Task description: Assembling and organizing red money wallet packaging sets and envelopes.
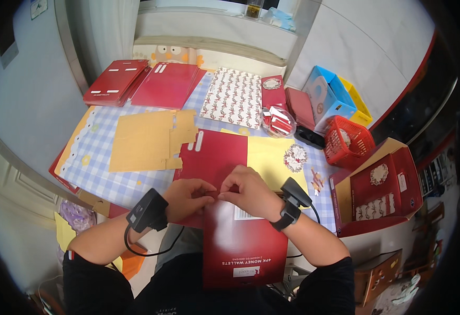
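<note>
A dark red printed card package (246,244), unfolded, stretches from the table edge down over my lap. Its upper panel (214,152) lies on the table and has slots along the far left. My left hand (190,199) and my right hand (248,191) meet over its middle. Thumbs and fingertips on both hands are pinched together at the card's fold. Anything small between the fingertips is hidden. Under the right side of the card lies a yellow sheet (264,157) with a round floral tag (295,157) on it. Both wrists wear black strapped devices.
Flattened brown card (138,142) lies left on the checked tablecloth (96,168). Red card stacks (115,81) stand behind it. A patterned sheet (232,97), a clear bowl (278,122), a red basket (348,142) and a blue box (327,97) line the back right. An open red box (377,189) sits right.
</note>
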The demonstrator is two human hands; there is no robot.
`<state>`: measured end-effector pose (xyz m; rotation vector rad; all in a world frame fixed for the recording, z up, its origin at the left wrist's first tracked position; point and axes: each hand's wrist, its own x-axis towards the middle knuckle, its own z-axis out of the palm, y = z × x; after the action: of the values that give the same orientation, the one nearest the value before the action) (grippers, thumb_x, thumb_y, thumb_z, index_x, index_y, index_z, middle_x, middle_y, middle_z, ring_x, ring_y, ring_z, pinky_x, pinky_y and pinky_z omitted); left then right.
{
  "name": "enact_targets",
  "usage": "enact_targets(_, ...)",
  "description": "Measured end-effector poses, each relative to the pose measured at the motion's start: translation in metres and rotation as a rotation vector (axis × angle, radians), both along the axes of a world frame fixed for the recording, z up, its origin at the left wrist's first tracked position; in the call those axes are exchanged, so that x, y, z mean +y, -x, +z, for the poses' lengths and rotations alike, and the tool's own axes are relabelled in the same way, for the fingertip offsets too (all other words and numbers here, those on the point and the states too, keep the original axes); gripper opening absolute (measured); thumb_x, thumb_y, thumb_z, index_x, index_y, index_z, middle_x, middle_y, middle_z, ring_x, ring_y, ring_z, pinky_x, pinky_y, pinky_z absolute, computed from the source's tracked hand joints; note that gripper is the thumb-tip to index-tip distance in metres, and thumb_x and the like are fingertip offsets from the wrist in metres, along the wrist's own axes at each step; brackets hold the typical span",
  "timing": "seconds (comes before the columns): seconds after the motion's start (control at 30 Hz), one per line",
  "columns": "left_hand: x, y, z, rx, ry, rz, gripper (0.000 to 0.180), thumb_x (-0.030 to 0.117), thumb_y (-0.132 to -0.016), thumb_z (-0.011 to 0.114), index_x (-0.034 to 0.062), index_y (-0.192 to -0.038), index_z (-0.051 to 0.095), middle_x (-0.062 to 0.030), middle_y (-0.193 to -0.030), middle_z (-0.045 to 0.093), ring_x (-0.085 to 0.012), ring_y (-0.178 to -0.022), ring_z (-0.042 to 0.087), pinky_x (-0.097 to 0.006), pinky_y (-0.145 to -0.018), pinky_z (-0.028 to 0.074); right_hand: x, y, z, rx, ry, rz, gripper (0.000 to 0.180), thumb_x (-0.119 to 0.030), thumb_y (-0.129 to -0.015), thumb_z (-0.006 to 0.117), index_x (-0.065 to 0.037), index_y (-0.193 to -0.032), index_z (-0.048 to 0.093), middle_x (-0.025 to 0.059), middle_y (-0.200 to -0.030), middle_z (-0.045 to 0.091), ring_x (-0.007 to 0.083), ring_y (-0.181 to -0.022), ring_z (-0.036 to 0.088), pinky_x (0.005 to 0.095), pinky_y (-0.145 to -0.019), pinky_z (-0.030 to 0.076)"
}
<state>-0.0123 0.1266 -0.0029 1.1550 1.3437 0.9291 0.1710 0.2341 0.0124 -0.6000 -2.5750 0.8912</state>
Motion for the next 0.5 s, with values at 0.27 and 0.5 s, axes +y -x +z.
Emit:
enact_targets(0.27,-0.018,0.000,-0.011,0.051,-0.098,0.105,0.023,0.013,-0.087,0.063,0.0009,-0.106,0.064,-0.0075,-0.088,0.067,-0.0086,-0.075,0.061,-0.023,-0.065,0.050,0.002,-0.089,0.008,0.108,0.164,-0.247,0.017,-0.016,-0.078,0.072,-0.006,-0.089,0.064,0.0060,-0.080,0.058,0.0182,-0.072,0.059,0.0286,-0.063,0.046)
enact_targets(0.5,-0.026,-0.016,-0.014,0.069,-0.265,0.188,0.015,0.008,-0.087,0.062,0.0008,-0.100,0.066,-0.0030,-0.082,0.066,-0.0064,-0.075,0.060,-0.022,-0.068,0.050,-0.027,-0.127,-0.019,0.504,0.681,-0.272,0.029,0.002,-0.086,0.061,-0.002,-0.114,0.055,0.0023,-0.096,0.063,0.0045,-0.084,0.057,0.0200,-0.074,0.048)
